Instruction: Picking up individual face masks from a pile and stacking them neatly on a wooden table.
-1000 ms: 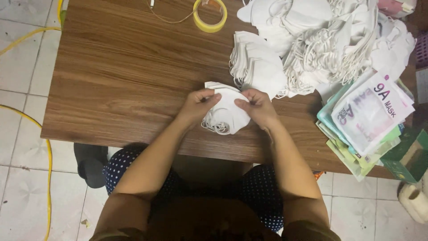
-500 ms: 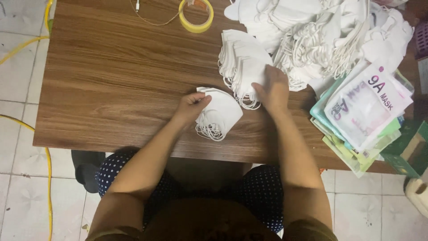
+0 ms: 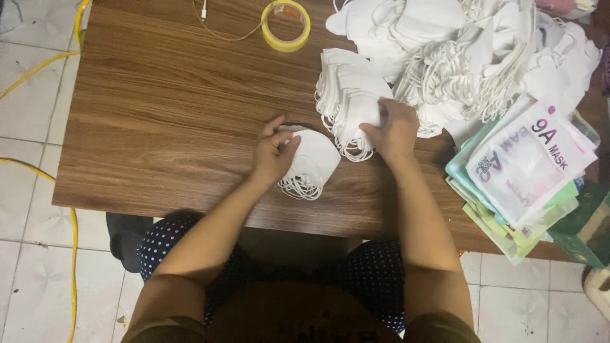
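The person sits at a wooden tabletop (image 3: 159, 114), both forearms extended over its near edge. The left hand (image 3: 273, 155) rests on a small stack of folded white masks (image 3: 311, 166) lying near the front of the tabletop; fingers curl over the stack's left edge and press it flat, apparently to keep the layers aligned, with the ear loops spilling out at the lower side. The right hand (image 3: 393, 130) is closed on the near end of a taller fanned pile of white masks (image 3: 349, 95) just beyond and to the right of the small stack, thumb and fingers pinching the edges of a few pieces. The two piles sit just beside each other, nearly touching, so either hand can reach both without stretching.

Further back and right, a large loose heap of masks (image 3: 470, 57) with tangled loops covers the far corner. A stack of flat printed pouches (image 3: 521, 171) in white, pink and green overhangs the right edge, with a green box (image 3: 588, 228) beside it. A roll of yellow tape (image 3: 286, 25) and a thin cable (image 3: 222, 28) lie at the far edge. Yellow cord (image 3: 38, 70) trails on the tiled floor (image 3: 32, 267) to the left
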